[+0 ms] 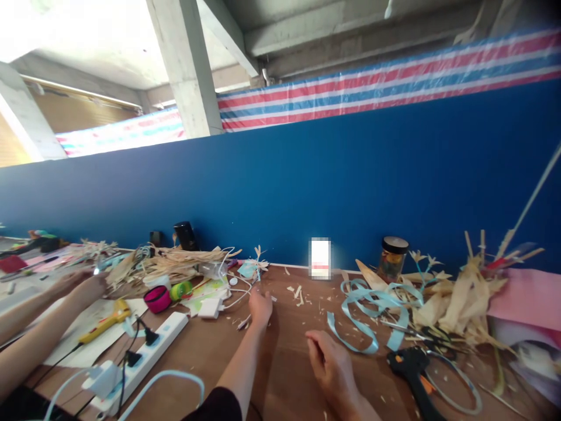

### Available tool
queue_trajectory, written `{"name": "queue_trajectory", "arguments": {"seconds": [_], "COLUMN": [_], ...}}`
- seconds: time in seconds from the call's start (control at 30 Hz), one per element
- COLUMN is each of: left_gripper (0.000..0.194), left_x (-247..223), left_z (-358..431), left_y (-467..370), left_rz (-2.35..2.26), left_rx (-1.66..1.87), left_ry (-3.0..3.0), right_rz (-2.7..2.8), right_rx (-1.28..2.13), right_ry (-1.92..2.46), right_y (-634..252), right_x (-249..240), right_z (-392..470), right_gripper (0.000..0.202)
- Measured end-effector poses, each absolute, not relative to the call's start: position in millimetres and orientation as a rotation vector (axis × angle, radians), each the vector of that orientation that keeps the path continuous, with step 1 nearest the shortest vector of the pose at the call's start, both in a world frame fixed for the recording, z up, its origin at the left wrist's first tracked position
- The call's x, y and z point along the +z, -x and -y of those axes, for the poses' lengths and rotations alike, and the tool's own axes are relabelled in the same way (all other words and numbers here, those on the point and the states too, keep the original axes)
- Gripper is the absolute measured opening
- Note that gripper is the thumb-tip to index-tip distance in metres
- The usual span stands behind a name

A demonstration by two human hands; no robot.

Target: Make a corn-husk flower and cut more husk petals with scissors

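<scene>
My left hand (260, 305) reaches forward over the brown table, its fingers closed near the stem of a small pale flower (259, 259); what they hold is too small to make out. Nearer to me, my right hand (329, 362) rests on its side on the tabletop with the fingers curled together, and nothing shows in it. A curled light blue ribbon (370, 345) lies just right of my right hand. Small pale scraps (299, 295) are scattered between and beyond the hands.
At right are a black glue gun (412, 374), a lidded jar (393, 259) and dried husks (460, 298). At left lie a white power strip (164, 345), a yellow glue gun (103, 323), a pink band (156, 299) and another person's arms (56, 333). A blue partition (280, 181) stands behind.
</scene>
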State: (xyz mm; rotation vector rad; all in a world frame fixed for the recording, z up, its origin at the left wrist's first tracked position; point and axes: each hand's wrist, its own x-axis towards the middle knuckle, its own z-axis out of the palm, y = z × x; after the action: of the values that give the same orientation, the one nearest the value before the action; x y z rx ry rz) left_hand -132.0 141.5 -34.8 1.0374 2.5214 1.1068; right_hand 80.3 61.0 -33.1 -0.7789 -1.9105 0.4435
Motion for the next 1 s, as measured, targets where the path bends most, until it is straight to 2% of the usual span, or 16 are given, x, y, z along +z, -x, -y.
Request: {"name": "queue_trajectory", "arguments": {"seconds": [0.17, 0.33, 0.47, 0.83, 1.0], "left_gripper": [0.027, 0.033, 0.023, 0.026, 0.021], "left_x": [-29.8, -23.1, -13.4, -6.7, 3.2], "left_z": [-148.2, -153.2, -146.4, -113.0, -118.7], "left_y": [132.2, 136.7, 140.9, 181.3, 184.9], "left_rz": [-2.6, -2.61, -2.669, -2.896, -2.856], "left_rx": [0.875, 0.722, 0.741, 0.707, 0.688], "left_ry": [-1.054, -1.099, -1.21, -1.22, -1.185], "right_rz": [1.93, 1.964, 1.946, 1.973, 1.903], "right_rx": [0.44, 0.445, 0.446, 0.494, 0.689], "right_ry": [0.768, 0.773, 0.777, 0.804, 0.818], "right_y": [-78.9, -79.8, -80.1, -81.2, -80.7], "right_x": [-28.7, -31.7, -35.4, -42.1, -36.8], "right_z": [-57.0, -58.3, -61.6, -60.5, -58.0], "right_gripper": [0.018, 0.019, 0.019, 0.02, 0.022]}}
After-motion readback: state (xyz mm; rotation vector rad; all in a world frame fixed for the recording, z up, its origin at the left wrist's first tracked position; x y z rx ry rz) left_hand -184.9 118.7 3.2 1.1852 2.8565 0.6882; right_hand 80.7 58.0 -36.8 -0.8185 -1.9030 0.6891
